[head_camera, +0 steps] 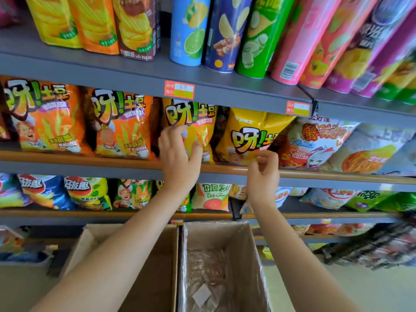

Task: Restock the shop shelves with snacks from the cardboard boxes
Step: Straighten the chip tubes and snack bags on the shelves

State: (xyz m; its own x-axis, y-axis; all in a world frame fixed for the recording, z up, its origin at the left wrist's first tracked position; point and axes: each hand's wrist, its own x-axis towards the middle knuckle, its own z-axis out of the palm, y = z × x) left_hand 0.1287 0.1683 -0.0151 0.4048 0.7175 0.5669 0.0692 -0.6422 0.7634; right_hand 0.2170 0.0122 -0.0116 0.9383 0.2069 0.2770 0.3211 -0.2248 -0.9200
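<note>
On the middle shelf (90, 157) stand orange and yellow potato-stick bags. My left hand (177, 154) grips an upright yellow bag (195, 118), fingers curled onto its front and thumb spread to the right. Just right of it a second yellow bag (254, 129) leans tilted on the shelf; my right hand (263, 174) pinches its lower edge with curled fingers. Below my arms stand two open cardboard boxes: the left box (94, 244) shows only bare cardboard, and the right box (249, 255) has a clear plastic liner with pale packets at the bottom.
Chip tubes (225, 34) and boxed chips (94, 23) fill the top shelf. A white and red snack bag (315, 143) lies right of the tilted bag. Mixed chip bags (85, 192) crowd the shelf below. Price tags (179, 90) sit on the shelf edge.
</note>
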